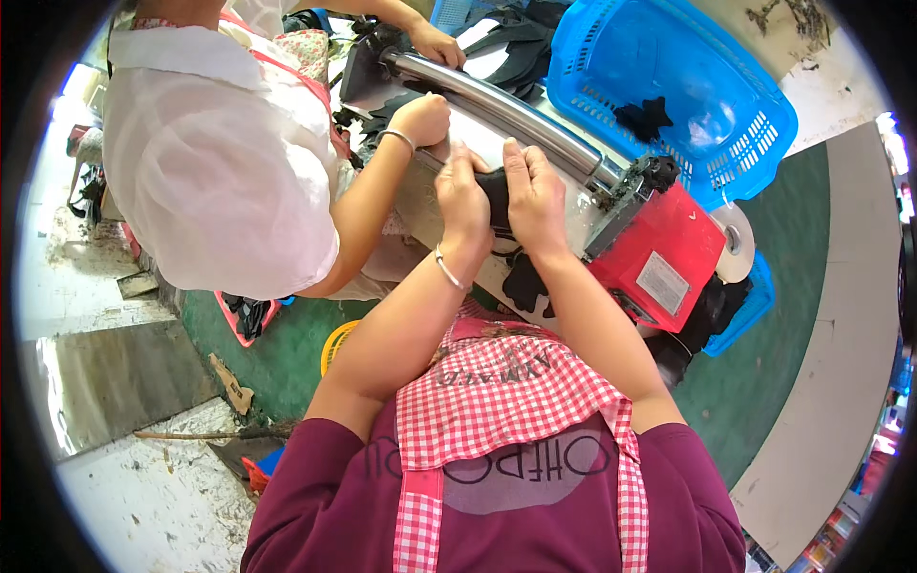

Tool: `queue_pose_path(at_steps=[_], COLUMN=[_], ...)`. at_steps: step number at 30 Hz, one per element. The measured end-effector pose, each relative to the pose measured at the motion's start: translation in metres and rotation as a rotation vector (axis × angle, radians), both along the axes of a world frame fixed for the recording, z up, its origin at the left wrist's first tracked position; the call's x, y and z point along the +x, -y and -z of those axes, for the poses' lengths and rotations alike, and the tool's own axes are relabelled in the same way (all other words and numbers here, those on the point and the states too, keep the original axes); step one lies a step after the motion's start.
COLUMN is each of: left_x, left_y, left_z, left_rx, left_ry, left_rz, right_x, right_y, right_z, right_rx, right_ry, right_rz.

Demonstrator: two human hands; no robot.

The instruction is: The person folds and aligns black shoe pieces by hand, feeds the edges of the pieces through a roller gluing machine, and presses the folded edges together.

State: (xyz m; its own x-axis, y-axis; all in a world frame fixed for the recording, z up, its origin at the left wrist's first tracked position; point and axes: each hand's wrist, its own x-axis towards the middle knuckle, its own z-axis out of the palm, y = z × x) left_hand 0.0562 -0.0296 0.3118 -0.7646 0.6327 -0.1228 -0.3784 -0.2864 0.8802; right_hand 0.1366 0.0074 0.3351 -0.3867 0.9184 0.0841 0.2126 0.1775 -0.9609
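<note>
My left hand (462, 196) and my right hand (536, 199) are side by side before a shiny metal roller (506, 113). Between them they grip a black flat piece (494, 201), fingers closed on its two sides. Its exact kind cannot be made out, and my fingers hide part of it. Another black piece (525, 285) lies lower down, beside my right forearm. The roller belongs to a machine with a pale bed and a red end housing (667, 253) at the right.
Close on my left, a co-worker in a white top (205, 172) has a hand (421, 121) at the same machine. Behind the roller stands a blue plastic basket (740, 95) with a black piece inside. A tape roll (735, 244) sits by the red housing; dark cut pieces (516, 53) lie behind.
</note>
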Motion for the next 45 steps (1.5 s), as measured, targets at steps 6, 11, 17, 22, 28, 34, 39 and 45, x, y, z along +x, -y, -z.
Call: queue_pose_path(at_steps=[6, 11, 17, 22, 28, 34, 39, 45], left_x=[0.009, 0.006, 0.021, -0.017, -0.017, -0.003, -0.002, -0.03], left_y=[0.021, 0.015, 0.023, 0.018, 0.057, 0.068, 0.051, 0.053], left_z=[0.001, -0.019, -0.04, -0.002, -0.015, -0.015, -0.004, 0.017], left_rx=[0.353, 0.283, 0.343, 0.266, -0.095, -0.155, -0.13, -0.152], left_ry=[0.755, 0.578, 0.714, 0.454, -0.935, -0.21, -0.371, 0.265], left_rz=[0.668, 0.549, 0.609, 0.556, 0.661, 1.044, 0.995, 1.072], right_x=[0.013, -0.006, 0.0, 0.007, 0.04, 0.069, 0.078, 0.138], right_y=[-0.018, 0.03, -0.027, 0.021, 0.01, 0.021, 0.02, 0.046], right_z=[0.003, -0.011, -0.01, -0.001, 0.016, 0.041, 0.036, 0.048], right_rx=[0.473, 0.902, 0.688, 0.688, 0.567, 0.206, -0.006, -0.827], right_ry=[0.205, 0.105, 0.386, 0.053, 0.259, 0.092, 0.116, 0.014], right_rz=[-0.029, 0.053, 0.057, -0.186, -0.189, -0.025, -0.079, -0.158])
